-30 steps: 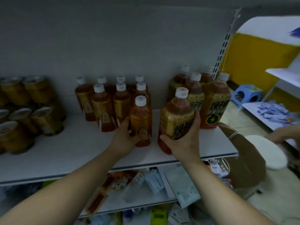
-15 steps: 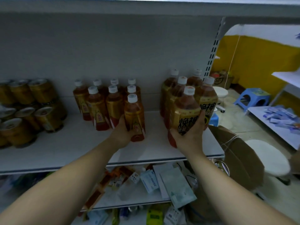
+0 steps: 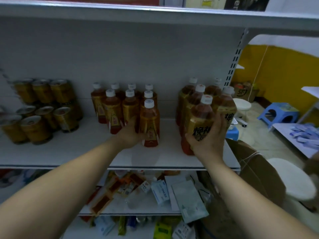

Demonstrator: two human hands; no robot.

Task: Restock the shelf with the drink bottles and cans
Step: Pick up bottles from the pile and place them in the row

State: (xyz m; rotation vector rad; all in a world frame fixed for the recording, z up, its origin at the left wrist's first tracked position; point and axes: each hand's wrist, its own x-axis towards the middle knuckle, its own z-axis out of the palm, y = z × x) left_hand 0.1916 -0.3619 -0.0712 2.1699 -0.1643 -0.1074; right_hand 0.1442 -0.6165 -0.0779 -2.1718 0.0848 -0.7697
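Observation:
My left hand (image 3: 129, 135) grips a small amber tea bottle (image 3: 149, 121) with a white cap, standing on the white shelf (image 3: 86, 152) at the front of a cluster of like small bottles (image 3: 112, 109). My right hand (image 3: 209, 138) grips a larger yellow-labelled bottle (image 3: 200, 121) with black characters, upright on the shelf in front of several matching large bottles (image 3: 207, 95). Gold cans (image 3: 43, 109) lie stacked on their sides at the shelf's left.
An upper shelf (image 3: 155, 16) runs overhead. The lower shelf (image 3: 146, 195) holds loose packets and boxes. At the right stand a cardboard box (image 3: 255, 173), a white round stool (image 3: 291, 178) and a blue plastic stool (image 3: 278, 114).
Both hands have pushed their bottles a little further back on the shelf, closer to their groups. The camera has tilted up, so the upper shelf has come into view.

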